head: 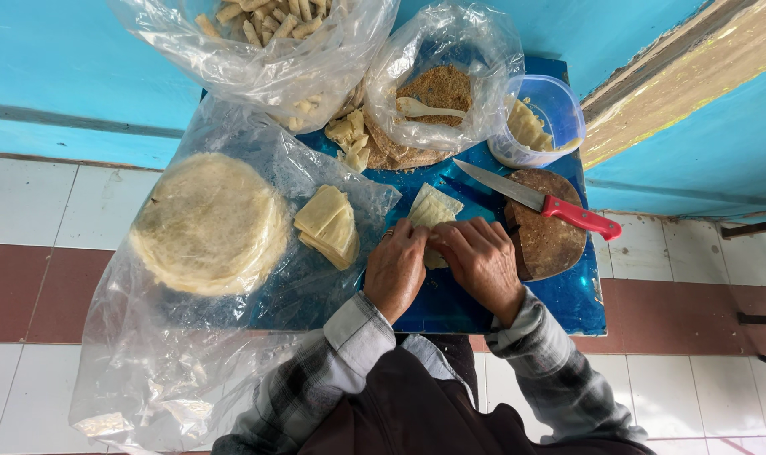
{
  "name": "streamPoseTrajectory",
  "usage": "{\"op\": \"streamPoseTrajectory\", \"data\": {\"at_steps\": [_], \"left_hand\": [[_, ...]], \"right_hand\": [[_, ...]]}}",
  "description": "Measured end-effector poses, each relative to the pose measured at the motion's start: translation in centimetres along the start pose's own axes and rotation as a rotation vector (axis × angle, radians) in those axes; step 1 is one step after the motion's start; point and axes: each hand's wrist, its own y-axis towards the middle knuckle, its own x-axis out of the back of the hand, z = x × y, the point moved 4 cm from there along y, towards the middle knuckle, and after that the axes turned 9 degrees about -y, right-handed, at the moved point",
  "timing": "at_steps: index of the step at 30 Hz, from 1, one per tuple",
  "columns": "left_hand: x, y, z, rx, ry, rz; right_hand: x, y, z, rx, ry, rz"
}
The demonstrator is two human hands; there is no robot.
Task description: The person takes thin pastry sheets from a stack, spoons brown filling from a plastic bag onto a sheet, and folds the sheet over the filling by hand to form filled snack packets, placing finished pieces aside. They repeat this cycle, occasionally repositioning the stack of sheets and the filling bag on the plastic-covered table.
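Note:
My left hand (397, 267) and my right hand (482, 263) meet over a pale wedge-shaped dough wrapper (434, 207) on the blue table (578, 305). Both sets of fingers are curled onto its near edge, which they hide. A stack of cut wrapper wedges (329, 225) lies just left of my left hand. Beyond it sits a thick round stack of flat wrappers (209, 222) on a clear plastic sheet (147, 354).
A red-handled knife (541, 202) rests on a round wooden board (551, 238) right of my hands. At the back stand a bag of brown filling with a spoon (436, 94), a clear tub (547, 118) and a bag of rolled pieces (269, 25). Tiled floor surrounds the table.

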Motion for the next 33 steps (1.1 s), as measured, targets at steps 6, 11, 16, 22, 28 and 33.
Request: {"op": "streamPoseTrajectory", "data": {"at_steps": [6,11,16,22,28,33], "left_hand": [[0.0,-0.3,0.2,0.058,-0.019,0.053],[-0.1,-0.4,-0.1,-0.034,0.028,-0.015],[-0.3,0.2,0.2,0.020,0.032,-0.004],[0.1,0.3,0.0,0.015,-0.030,-0.020],[-0.3,1.1,0.4,0.078,0.010,-0.032],[0.0,1.4,0.5,0.070,-0.018,-0.075]], "right_hand": [[0.0,0.3,0.1,0.027,-0.024,-0.003],[-0.1,0.9,-0.2,0.031,-0.044,-0.003],[0.2,1.0,-0.1,0.010,-0.029,0.007],[0.0,1.6,-0.4,0.046,-0.042,-0.004],[-0.4,2.1,-0.8,-0.003,0.021,0.024],[0.0,1.9,-1.0,-0.054,0.066,0.031]]}}
